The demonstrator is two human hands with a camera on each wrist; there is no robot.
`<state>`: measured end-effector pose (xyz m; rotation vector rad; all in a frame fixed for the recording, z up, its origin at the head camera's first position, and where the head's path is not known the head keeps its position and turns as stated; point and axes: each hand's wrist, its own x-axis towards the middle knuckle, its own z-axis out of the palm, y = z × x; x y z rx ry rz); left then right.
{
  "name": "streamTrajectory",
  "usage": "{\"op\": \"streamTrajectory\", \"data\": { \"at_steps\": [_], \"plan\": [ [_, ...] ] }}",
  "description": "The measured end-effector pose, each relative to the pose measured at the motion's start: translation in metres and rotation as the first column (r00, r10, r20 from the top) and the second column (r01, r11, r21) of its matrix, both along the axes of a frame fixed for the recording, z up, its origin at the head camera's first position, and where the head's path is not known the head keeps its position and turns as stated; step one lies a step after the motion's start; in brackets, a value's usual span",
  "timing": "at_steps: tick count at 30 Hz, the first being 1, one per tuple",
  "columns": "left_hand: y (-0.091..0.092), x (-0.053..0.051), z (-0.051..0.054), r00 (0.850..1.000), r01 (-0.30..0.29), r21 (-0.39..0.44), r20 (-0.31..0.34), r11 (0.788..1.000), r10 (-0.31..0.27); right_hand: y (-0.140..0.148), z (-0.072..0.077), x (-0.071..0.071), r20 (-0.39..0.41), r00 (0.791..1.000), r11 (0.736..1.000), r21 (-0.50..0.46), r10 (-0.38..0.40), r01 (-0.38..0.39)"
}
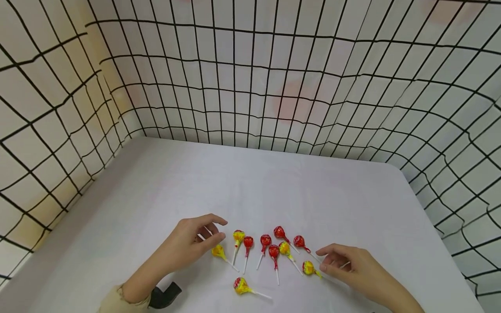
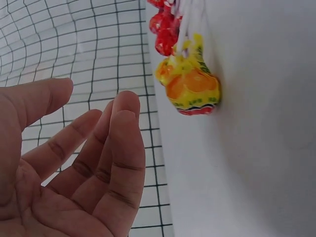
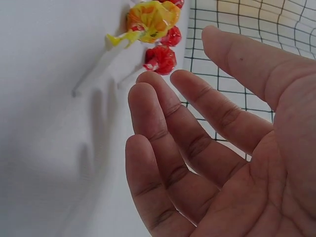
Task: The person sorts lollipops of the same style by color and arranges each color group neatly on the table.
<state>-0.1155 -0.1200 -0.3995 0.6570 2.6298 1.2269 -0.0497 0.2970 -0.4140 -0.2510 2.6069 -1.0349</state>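
Note:
Several wrapped lollipops, some red and some yellow, lie loosely on the white table between the two hands. My left hand (image 1: 192, 240) hovers at the left of the group, fingers relaxed and holding nothing. Nearest to it is a yellow lollipop (image 1: 218, 251), seen large in the left wrist view as a yellow-orange wrapper (image 2: 192, 89). On the right side, my right hand (image 1: 348, 266) is held with loosely bent fingers and an empty palm. Close to its fingertips are a yellow lollipop (image 1: 308, 268) and a red lollipop (image 1: 299, 241). Another yellow lollipop (image 1: 242, 286) lies nearer the front.
The white tabletop (image 1: 242, 182) stretches behind the lollipops. A black wire grid (image 1: 235, 78) in front of white cloth encloses the back and both sides. A black strap-like piece (image 1: 165, 295) shows at the left wrist, beside a beige sleeve (image 1: 121, 300).

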Motion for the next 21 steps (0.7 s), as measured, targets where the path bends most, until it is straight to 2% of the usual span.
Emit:
{"op": "streamTrajectory", "data": {
  "at_steps": [11, 17, 21],
  "plan": [
    [-0.001, -0.002, -0.009, 0.999, -0.045, -0.026, 0.022, 0.999, 0.045, -0.007, -0.005, -0.001, -0.018, 1.000, 0.999, -0.031, 0.021, -0.021],
    [-0.004, -0.002, -0.010, 0.999, -0.038, -0.007, 0.018, 0.999, 0.038, -0.012, -0.012, -0.001, -0.033, 0.998, 0.998, -0.032, 0.048, -0.049],
    [-0.004, -0.003, -0.010, 0.999, -0.029, -0.002, 0.023, 1.000, 0.029, -0.016, -0.016, 0.000, 0.007, 1.000, 1.000, -0.021, 0.018, -0.017]
  ]
}}
